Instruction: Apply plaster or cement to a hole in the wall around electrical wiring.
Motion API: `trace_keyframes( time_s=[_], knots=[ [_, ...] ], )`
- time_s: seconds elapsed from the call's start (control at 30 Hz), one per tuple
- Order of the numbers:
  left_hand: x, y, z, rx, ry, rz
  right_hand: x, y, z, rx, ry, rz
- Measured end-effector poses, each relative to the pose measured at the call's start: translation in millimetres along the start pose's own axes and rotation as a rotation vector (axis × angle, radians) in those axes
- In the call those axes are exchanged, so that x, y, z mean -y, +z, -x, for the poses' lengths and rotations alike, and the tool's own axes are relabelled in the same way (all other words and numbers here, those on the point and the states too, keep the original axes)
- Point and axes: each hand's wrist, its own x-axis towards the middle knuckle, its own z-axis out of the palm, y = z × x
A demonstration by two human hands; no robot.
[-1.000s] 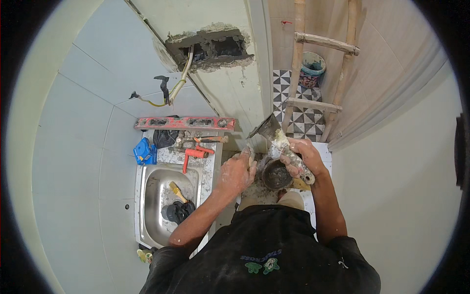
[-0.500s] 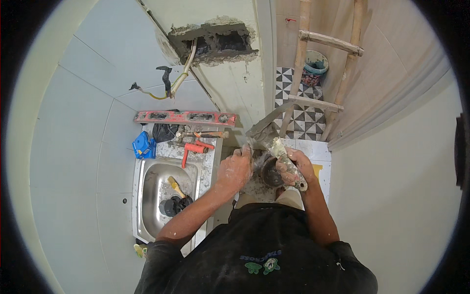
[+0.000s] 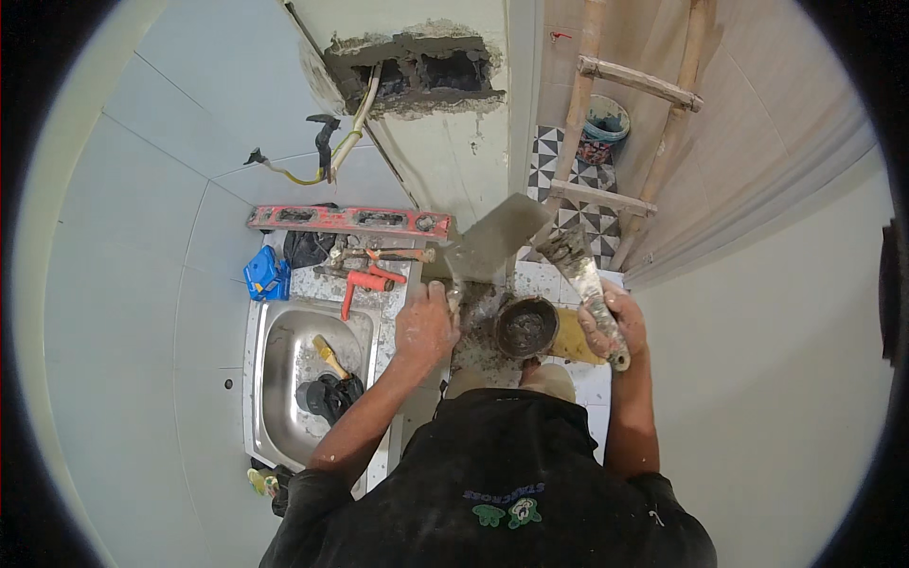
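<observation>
My left hand (image 3: 426,324) is closed round the handle of a trowel (image 3: 500,230), whose broad grey blade points up and to the right. Closed on the pale, mortar-smeared handle of a putty knife (image 3: 579,267), my right hand (image 3: 617,324) keeps it tilted, its dirty blade just right of the trowel. Whether the two blades touch is hard to tell. Below them on the floor stands a dark round bucket (image 3: 527,328) with grey mortar inside. Ahead, wet-looking mortar (image 3: 407,47) rings a rough rectangular hole in the wall, and a pale cable (image 3: 367,104) comes out of it.
To the left, a steel sink (image 3: 270,379) holds a brush (image 3: 329,355) and a black bundle. A red spirit level (image 3: 348,221), red-handled tool (image 3: 369,282) and blue object (image 3: 267,275) lie behind it. At the right, a wooden ladder (image 3: 606,194) leans near a paint bucket (image 3: 606,123).
The putty knife has moved right and away from the trowel, with my right hand. The trowel blade now shows its broad face, and the mortar bucket is uncovered.
</observation>
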Motion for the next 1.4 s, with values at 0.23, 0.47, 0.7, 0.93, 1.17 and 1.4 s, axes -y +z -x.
trace_keyframes(
  time_s=[0.23,0.47,0.7,0.93,1.17,1.4],
  knots=[
    [-3,-34,0,0.229,-0.205,0.125,31,8,0,-0.148,0.034,0.352],
    [11,-28,18,0.04,0.014,0.081,45,19,-28,-0.188,0.206,0.575],
    [4,-43,17,-0.004,0.091,0.01,34,11,-53,-0.08,0.292,0.742],
    [8,-30,-4,-0.019,0.148,-0.277,-12,11,-61,-0.037,0.334,0.62],
    [14,-28,-17,-0.017,0.204,-0.41,-30,4,-64,-0.038,0.324,0.576],
    [17,-25,-19,-0.102,0.248,-0.402,-45,-22,-63,-0.115,0.265,0.576]
  ],
)
